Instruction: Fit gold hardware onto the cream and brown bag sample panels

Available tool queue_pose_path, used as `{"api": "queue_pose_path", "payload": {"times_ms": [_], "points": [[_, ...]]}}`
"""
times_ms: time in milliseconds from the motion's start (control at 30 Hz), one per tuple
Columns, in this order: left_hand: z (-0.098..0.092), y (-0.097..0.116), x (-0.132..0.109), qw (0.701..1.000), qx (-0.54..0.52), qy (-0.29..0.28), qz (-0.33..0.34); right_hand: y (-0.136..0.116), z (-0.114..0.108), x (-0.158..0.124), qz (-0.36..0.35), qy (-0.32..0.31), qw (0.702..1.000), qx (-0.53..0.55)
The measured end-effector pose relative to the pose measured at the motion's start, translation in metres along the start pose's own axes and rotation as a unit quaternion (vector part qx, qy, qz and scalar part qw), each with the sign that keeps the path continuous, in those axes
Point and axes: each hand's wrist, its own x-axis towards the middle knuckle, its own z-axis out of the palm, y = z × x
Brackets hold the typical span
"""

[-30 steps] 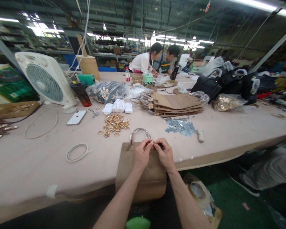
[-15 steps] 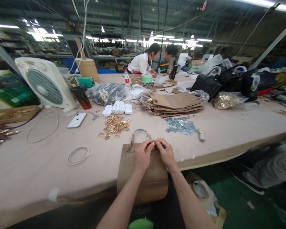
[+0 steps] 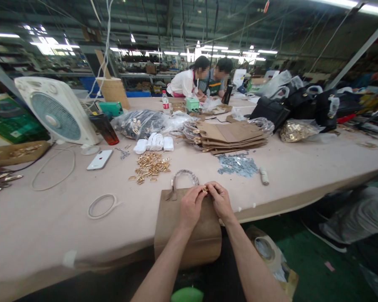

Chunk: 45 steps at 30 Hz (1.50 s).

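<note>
A brown bag panel (image 3: 173,222) hangs over the table's front edge in front of me, with a plastic-wrapped handle (image 3: 186,173) arching from its top. Over its upper right part, my left hand (image 3: 191,204) and my right hand (image 3: 219,200) meet with pinched fingertips. Between them is a small gold buckle (image 3: 204,190), partly covered by the fingers. Both hands are closed on it. Where the handle's right end meets the panel is hidden behind my fingers. Beyond the handle lies a pile of gold buckles (image 3: 151,165).
Thin grey metal plates (image 3: 237,164) lie to the right, beside a small white roll (image 3: 264,176). Behind are stacked brown panels (image 3: 231,136). On the left are a tape roll (image 3: 102,206), a phone (image 3: 100,160) and a fan (image 3: 58,111). Two people (image 3: 189,82) lean over the far side.
Both hands stay together on the gold buckle, with small finger shifts and a slight turn of it. The whole view has shifted slightly.
</note>
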Motion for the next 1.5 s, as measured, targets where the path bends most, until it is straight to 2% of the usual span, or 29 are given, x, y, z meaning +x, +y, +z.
{"api": "queue_pose_path", "payload": {"times_ms": [100, 233, 333, 500, 667, 1000, 1100, 1200, 1267, 1333, 1400, 1500], "points": [[0.0, -0.002, 0.001, 1.0, -0.017, 0.003, 0.013, 0.006, 0.0, 0.0, 0.044, 0.001, 0.997, 0.058], [-0.003, -0.003, 0.004, 0.999, -0.018, 0.029, 0.002, 0.007, -0.001, -0.002, 0.049, -0.047, 0.997, 0.03], [-0.003, -0.004, 0.004, 0.999, -0.027, 0.024, -0.007, 0.003, 0.0, -0.002, 0.047, -0.064, 0.997, 0.015], [-0.001, -0.007, 0.002, 0.997, -0.057, 0.005, -0.054, 0.002, -0.001, -0.002, 0.055, -0.061, 0.995, 0.05], [-0.002, -0.006, 0.001, 0.991, -0.101, 0.008, -0.089, 0.006, -0.002, -0.002, 0.035, -0.045, 0.995, 0.076], [0.004, -0.01, 0.001, 0.965, -0.188, 0.055, -0.172, 0.004, 0.003, -0.003, 0.015, -0.055, 0.998, 0.036], [0.002, -0.006, 0.0, 0.969, -0.155, 0.099, -0.165, 0.004, 0.004, -0.004, 0.008, -0.041, 0.999, 0.009], [-0.011, -0.006, -0.002, 0.962, -0.097, 0.183, -0.178, 0.004, 0.006, -0.004, 0.0, -0.036, 0.999, -0.019], [-0.028, -0.01, -0.004, 0.95, -0.061, 0.231, -0.199, 0.004, 0.006, -0.004, 0.001, -0.04, 0.999, -0.032], [-0.049, -0.016, -0.007, 0.946, -0.001, 0.249, -0.209, 0.005, 0.007, -0.004, 0.005, -0.048, 0.998, -0.042], [-0.07, -0.021, -0.009, 0.948, 0.087, 0.223, -0.208, 0.006, 0.008, -0.004, 0.007, -0.059, 0.997, -0.051], [-0.092, -0.027, -0.009, 0.947, 0.202, 0.118, -0.22, 0.007, 0.009, -0.005, 0.01, -0.067, 0.996, -0.06]]}}
